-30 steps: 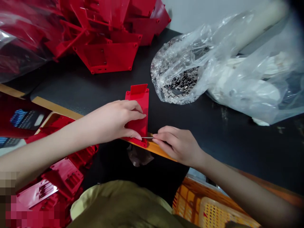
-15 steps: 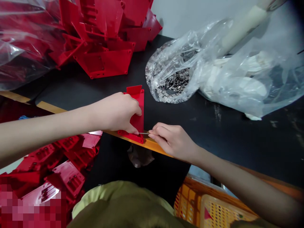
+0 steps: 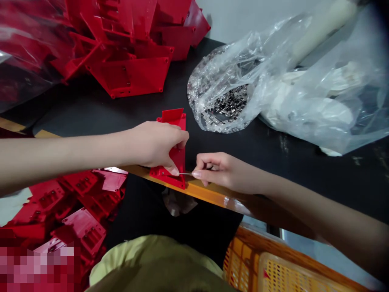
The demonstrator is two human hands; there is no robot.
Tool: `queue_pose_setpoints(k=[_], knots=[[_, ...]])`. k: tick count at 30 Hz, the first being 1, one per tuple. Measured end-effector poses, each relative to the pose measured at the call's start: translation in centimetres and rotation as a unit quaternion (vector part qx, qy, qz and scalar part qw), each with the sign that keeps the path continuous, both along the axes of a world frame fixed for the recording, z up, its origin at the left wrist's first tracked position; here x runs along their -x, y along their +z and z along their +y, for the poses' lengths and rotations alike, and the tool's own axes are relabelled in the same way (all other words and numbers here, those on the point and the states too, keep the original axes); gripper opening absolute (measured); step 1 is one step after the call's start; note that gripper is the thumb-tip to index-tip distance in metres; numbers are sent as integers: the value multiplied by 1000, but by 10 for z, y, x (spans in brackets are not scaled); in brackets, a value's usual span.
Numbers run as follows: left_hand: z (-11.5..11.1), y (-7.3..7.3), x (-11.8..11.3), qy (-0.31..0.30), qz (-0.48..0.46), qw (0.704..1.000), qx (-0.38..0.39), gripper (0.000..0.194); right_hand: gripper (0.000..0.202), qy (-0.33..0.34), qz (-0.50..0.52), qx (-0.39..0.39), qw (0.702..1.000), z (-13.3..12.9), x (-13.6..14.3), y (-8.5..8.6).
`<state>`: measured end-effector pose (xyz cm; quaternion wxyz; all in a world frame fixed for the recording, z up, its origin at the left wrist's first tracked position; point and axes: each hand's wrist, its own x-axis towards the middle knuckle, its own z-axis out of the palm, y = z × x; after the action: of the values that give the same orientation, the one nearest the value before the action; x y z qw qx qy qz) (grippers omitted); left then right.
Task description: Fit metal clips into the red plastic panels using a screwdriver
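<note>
A red plastic part lies at the front edge of the black table, partly hidden under my left hand. That hand grips the part, its fingers over the far side and its thumb low on the near end. My right hand is just right of the part, its fingertips pinched on a thin metal rod. The rod points left, and its far end reaches my left thumb over the part.
More red parts are piled at the back left, others below the table edge. A clear bag of small metal pieces and a bag of white pieces lie right. An orange basket stands lower right.
My left hand has shifted slightly right on the red part. My right hand has turned a little, its fingers now more curled around the rod. The camera view has shifted slightly.
</note>
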<state>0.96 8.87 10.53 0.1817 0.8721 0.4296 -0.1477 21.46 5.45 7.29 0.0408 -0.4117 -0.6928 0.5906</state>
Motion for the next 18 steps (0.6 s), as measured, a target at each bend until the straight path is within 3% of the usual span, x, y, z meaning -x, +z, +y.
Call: queue_pose_setpoints(k=[4,8,10,13,15,18], knots=[[8,-6,0,32,-22,997,64,49,33,-11,-23,113,993,9,5,4],[5,-15,16,46,-136,987,78,48,35,-20,-27,96,995,8,2,2],[-6,-23,31,40,-242,969,20,43,33,-41,-22,102,994,3,-6,5],[-35,-41,55,56,-347,923,-160,23,25,-98,40,151,983,-9,-25,14],[-56,-55,68,6,-365,892,-267,16,37,-126,64,133,981,-20,-35,22],[-81,-74,75,-95,-349,864,-350,30,46,-160,33,33,986,-36,-42,29]])
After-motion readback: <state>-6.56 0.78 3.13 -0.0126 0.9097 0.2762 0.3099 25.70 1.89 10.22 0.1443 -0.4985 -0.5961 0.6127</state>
